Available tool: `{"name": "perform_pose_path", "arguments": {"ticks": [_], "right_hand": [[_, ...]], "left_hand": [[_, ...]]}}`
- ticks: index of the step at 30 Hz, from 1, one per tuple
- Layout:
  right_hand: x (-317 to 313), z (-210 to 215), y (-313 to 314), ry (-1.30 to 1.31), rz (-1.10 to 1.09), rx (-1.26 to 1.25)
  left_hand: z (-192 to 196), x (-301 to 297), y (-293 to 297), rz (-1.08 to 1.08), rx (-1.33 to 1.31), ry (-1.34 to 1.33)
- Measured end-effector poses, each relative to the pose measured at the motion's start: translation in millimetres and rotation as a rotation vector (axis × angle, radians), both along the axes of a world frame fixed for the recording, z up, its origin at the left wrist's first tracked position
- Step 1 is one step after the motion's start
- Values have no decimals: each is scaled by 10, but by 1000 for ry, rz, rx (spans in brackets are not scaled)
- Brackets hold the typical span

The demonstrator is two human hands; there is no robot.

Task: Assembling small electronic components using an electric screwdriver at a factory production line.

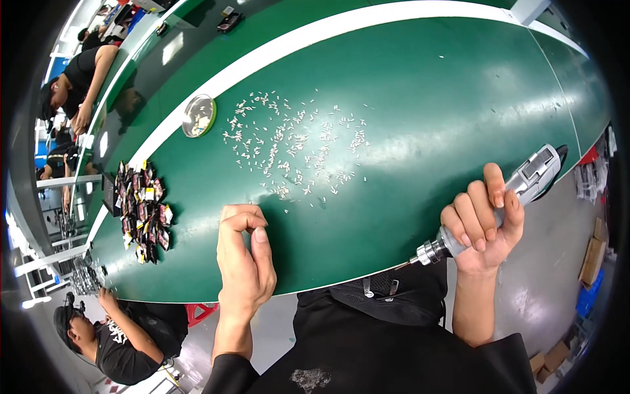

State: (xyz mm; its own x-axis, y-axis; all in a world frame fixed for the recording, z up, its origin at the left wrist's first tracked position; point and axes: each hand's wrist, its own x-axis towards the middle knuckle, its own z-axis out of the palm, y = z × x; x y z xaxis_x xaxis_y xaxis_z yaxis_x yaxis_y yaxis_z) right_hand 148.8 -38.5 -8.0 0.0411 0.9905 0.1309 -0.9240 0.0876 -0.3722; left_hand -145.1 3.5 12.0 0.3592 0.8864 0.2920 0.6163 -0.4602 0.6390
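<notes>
My right hand (482, 230) is wrapped round a grey electric screwdriver (537, 174) at the table's front right. Its metal chuck and thin bit point left, toward the table's front edge. Left of centre, my left hand (243, 262) is raised with the fingers curled in and the thumb against them. Whether anything small sits in that pinch is hidden. Beyond the left hand, many tiny white slivers (298, 141) lie scattered over the green table (420, 125). A round, shallow dish (213, 110) with pale yellowish bits inside stands left of them.
Many small black parts (141, 210) with coloured labels are heaped on the table's left. A white strip (289, 44) runs along the far side. One co-worker (125, 341) sits at the lower left; another person (82, 82) leans in at the upper left. Cardboard boxes (594, 253) stand at the right.
</notes>
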Motion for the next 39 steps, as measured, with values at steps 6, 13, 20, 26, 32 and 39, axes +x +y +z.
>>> {"name": "perform_pose_path", "arguments": {"ticks": [6,13,20,26,32,39], "right_hand": [[-59,275,82,77,-36,98],[-201,584,70,91,-134,118],[-256,565,33,68,-233,106],[-247,541,44,102,-267,71],[-254,569,31,53,-309,48],[-212,568,-33,-40,-335,74]], "left_hand": [[-39,394,-185,-166,-162,-361],[-48,754,-386,-332,-669,-986],[-19,858,-392,-371,-802,-1080],[-18,864,-375,-372,-807,-1099],[-29,889,-314,-385,-782,-1038],[-38,947,-354,-332,-633,-903]]}}
